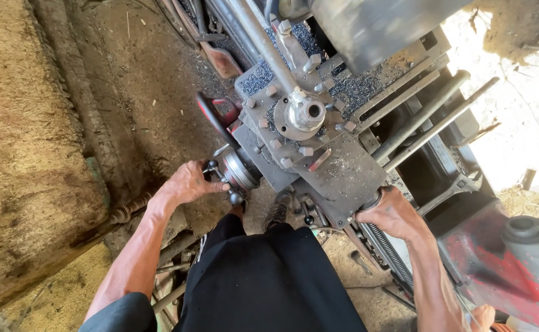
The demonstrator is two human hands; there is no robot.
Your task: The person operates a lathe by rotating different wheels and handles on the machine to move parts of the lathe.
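One head-worn camera looks steeply down from close above, over the lathe carriage toward the dirt floor.

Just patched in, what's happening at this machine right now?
A person stands over a lathe carriage, seen from above. The left hand is on the handwheel at the carriage's near left side, fingers at its small knobbed handle. The right hand is closed around a handle at the carriage's right corner. The tool post sits in the middle with metal chips scattered around it. Whether anything is turning cannot be told.
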